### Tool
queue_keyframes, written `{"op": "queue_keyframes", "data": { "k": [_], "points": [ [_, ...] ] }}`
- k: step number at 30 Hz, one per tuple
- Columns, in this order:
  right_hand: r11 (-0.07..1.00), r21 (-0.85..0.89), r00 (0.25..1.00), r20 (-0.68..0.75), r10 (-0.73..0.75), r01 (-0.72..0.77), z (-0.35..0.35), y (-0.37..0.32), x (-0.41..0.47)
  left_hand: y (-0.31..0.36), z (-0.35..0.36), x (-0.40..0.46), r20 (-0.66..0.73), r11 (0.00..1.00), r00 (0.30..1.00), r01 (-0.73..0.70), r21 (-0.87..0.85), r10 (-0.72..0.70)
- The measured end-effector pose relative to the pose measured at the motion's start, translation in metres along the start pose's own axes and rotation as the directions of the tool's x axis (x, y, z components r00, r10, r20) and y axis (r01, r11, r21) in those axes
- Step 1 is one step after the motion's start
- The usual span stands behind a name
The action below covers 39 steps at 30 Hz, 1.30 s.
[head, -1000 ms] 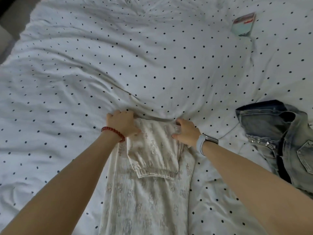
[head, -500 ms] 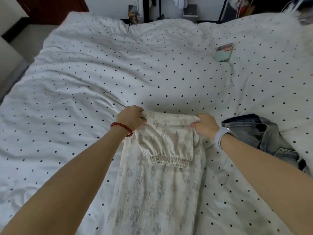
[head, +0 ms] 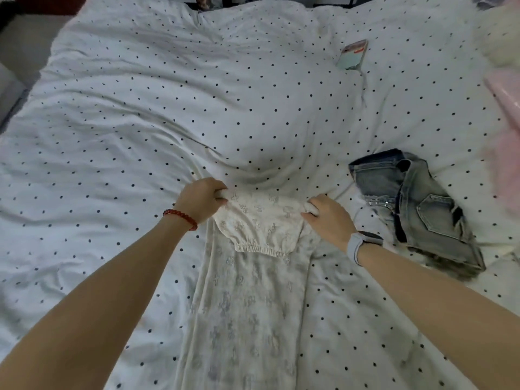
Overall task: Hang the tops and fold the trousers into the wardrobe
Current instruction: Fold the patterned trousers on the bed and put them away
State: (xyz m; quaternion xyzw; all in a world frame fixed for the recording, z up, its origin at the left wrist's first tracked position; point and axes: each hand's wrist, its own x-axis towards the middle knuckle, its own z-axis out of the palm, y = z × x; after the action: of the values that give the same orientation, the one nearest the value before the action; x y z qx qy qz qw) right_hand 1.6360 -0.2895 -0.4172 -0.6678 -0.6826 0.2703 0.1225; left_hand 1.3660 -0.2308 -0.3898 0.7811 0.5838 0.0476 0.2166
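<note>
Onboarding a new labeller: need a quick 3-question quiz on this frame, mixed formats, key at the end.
1. True or false: both hands grip the folded edge of the cream trousers.
2. Multiple choice: the denim garment lies A) under the trousers B) on the bedspread, to the right of the right hand C) in the left hand.
3. Fill in: the elastic cuff is folded back over the ____ of the trousers.

Key
1. True
2. B
3. legs
</note>
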Motion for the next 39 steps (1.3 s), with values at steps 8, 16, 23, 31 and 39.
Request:
{"op": "queue_keyframes", "data": {
  "k": [8, 16, 23, 31, 39],
  "points": [
    [0.905, -0.199, 0.920, -0.037, -0.390, 0.375, 0.043, 0.020, -0.111, -0.007, 0.046, -0.112, -0.282, 0.866, 0.828, -0.408, 0.289, 0.485],
    [0.893, -0.131, 0.900, 0.143, -0.411, 0.429, 0.091, 0.035, -0.168, -0.028, 0.099, -0.178, -0.015, 0.769, 0.818, -0.535, 0.351, 0.576],
    [0.917, -0.096, 0.907, 0.221, -0.359, 0.387, 0.094, 0.036, -0.181, -0.036, 0.102, -0.188, 0.155, 0.798, 0.859, -0.510, 0.320, 0.487],
    [0.964, -0.264, 0.958, 0.276, 0.078, -0.003, 0.093, 0.034, -0.060, -0.005, 0.111, -0.070, 0.220, 0.873, 0.957, -0.267, 0.408, 0.190],
    [0.949, -0.310, 0.904, 0.389, 0.179, -0.055, 0.093, 0.042, -0.048, 0.002, 0.107, -0.046, 0.378, 0.826, 0.921, -0.282, 0.487, 0.092]
  ]
}}
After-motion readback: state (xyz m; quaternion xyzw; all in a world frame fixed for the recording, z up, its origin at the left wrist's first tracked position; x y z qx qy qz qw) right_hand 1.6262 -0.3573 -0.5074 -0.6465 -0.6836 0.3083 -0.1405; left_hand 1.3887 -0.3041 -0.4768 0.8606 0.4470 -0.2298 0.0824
